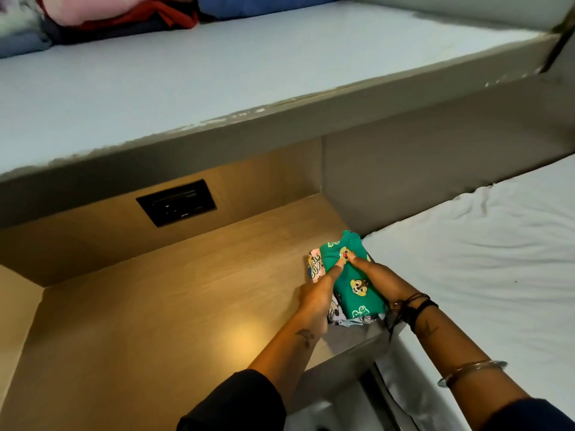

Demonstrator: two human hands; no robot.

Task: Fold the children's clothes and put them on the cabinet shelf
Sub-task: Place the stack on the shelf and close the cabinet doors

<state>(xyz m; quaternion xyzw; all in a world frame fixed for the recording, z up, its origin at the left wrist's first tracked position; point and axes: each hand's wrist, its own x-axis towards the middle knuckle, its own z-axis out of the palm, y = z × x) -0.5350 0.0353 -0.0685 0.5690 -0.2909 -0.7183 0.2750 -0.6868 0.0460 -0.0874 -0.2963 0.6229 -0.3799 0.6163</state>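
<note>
A folded green children's garment (354, 284) with cartoon chipmunk prints lies on top of a small stack of folded printed clothes (315, 265) at the right end of the wooden cabinet shelf (174, 306). My left hand (317, 300) grips the stack's left side, thumb pressed on the green cloth. My right hand (376, 279) holds the stack from the right, fingers on top of the green garment. Both thumbs meet near the garment's far end.
A black socket panel (176, 202) sits in the shelf's back wall. Above, a pale blue upper ledge (217, 73) carries piled pink, red and blue cloth (124, 10) at its far left. A white-sheeted bed (497, 259) lies to the right.
</note>
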